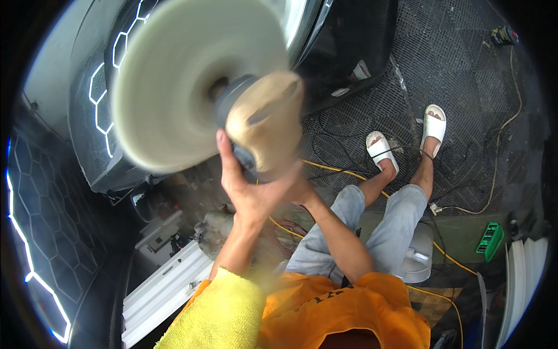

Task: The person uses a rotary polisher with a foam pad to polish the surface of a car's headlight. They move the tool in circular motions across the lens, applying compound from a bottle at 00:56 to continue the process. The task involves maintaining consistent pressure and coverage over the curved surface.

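Two hands: left hand (pixel 251 195) clamps tan tool (pixel 264 119), right hand's (pixel 296 187) grip is unclear. Probably hefty, stiff; hold its body.

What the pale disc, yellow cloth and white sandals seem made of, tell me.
Disc: matte, perhaps fabric or foam; motion blur leaves that open.
Cloth: likely terry cotton, matte, with fuzzy pile.
Sandals: probably foam or rubber, smooth and thick.

Cream disc (pixel 157 87), tan tool (pixel 270 125), orange shirt (pixel 349 305), yellow cloth (pixel 215 311), white sandals (pixel 434 119)
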Demonstrator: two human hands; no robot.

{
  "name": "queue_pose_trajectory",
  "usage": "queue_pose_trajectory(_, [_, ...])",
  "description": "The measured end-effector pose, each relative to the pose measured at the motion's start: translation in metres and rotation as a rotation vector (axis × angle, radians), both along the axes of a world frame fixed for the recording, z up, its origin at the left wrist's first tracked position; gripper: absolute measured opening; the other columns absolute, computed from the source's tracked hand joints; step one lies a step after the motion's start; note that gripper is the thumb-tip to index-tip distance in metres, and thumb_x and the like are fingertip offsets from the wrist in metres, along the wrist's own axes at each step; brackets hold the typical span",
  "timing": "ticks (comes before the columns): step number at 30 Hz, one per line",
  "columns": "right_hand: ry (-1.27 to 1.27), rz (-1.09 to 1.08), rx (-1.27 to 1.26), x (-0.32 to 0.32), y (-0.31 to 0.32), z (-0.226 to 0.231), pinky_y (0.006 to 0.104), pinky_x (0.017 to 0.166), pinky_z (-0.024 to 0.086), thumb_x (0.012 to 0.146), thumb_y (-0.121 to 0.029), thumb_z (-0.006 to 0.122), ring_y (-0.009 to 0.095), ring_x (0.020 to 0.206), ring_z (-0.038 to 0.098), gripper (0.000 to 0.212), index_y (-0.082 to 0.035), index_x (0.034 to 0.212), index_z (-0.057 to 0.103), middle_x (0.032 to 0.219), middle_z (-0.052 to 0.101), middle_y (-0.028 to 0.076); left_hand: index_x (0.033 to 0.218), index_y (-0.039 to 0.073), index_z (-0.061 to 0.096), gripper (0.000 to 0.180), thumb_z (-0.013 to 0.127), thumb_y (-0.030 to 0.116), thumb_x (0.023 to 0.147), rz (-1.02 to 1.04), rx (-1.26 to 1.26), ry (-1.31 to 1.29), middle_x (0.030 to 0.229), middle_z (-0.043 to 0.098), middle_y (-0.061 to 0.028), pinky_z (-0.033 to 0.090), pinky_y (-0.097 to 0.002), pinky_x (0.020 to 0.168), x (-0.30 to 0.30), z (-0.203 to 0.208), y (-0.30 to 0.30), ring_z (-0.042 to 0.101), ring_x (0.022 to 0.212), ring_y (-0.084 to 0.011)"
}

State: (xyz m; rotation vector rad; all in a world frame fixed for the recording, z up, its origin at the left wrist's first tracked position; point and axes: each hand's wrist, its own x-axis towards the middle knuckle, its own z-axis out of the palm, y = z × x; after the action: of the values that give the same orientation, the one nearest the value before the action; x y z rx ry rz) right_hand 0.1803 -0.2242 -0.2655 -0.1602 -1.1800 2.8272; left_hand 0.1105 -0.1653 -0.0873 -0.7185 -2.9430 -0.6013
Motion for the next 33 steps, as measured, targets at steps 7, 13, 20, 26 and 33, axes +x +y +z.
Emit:
queue_pose_trajectory(7, [0.168, -0.032, 0.264, -0.004, -0.009, 0.001, 0.0390, 0.100, 0.045, 0.056, -0.028, 0.093, 0.024, 0.118, 0.054, 0.108, -0.004, 0.143, 0.034, 0.126, 0.056, 0.012, 0.150, 0.004, 0.000, 0.126, 0.091, 0.017, 0.064, 0.213, 0.239, -0.224, 0.138, 0.038, -0.0196, 0.041, -0.0431, 0.107, 0.014, 0.020, 0.002, 0.047, 0.126, -0.0294])
queue_pose_trajectory(13, [0.056, 0.052, -0.016, -0.013, 0.034, -0.007, 0.0404, 0.100, 0.044, 0.058, -0.026, 0.092, 0.025, 0.119, 0.053, 0.099, -0.004, 0.139, 0.039, 0.130, 0.052, 0.012, 0.152, 0.003, 0.015, 0.120, 0.092, 0.016, 0.062, 0.098, 0.155, -0.131, 0.138, 0.048, -0.0217, 0.043, -0.0413, 0.105, 0.002, -0.004, 0.024, 0.052, 0.125, -0.0291])
queue_pose_trajectory(20, [0.016, -0.013, 0.187, -0.016, 0.054, -0.037, 0.0425, 0.099, 0.044, 0.058, -0.036, 0.088, 0.030, 0.119, 0.052, 0.094, -0.005, 0.135, 0.043, 0.130, 0.052, 0.014, 0.153, -0.002, 0.014, 0.127, 0.094, 0.017, 0.057, 0.028, 0.074, -0.105, 0.139, 0.048, -0.0272, 0.047, -0.0388, 0.099, -0.013, -0.027, 0.071, 0.056, 0.122, -0.0331])
queue_pose_trajectory(26, [0.030, 0.057, 0.069, -0.004, 0.045, -0.030, 0.0415, 0.101, 0.043, 0.058, -0.034, 0.090, 0.027, 0.120, 0.053, 0.097, -0.004, 0.138, 0.042, 0.130, 0.054, 0.014, 0.153, 0.001, 0.009, 0.126, 0.092, 0.018, 0.060, 0.067, -0.020, -0.052, 0.136, 0.050, -0.0232, 0.044, -0.0416, 0.103, 0.002, -0.015, 0.055, 0.055, 0.121, -0.0300])
queue_pose_trajectory(33, [0.101, 0.151, -0.135, 0.005, 0.069, 0.009, 0.0393, 0.102, 0.043, 0.058, -0.029, 0.091, 0.026, 0.120, 0.054, 0.101, -0.004, 0.141, 0.038, 0.129, 0.056, 0.013, 0.152, 0.002, -0.008, 0.131, 0.090, 0.016, 0.065, 0.281, 0.240, -0.165, 0.142, 0.035, -0.0220, 0.037, -0.0446, 0.111, 0.022, 0.008, 0.036, 0.044, 0.131, -0.0304])
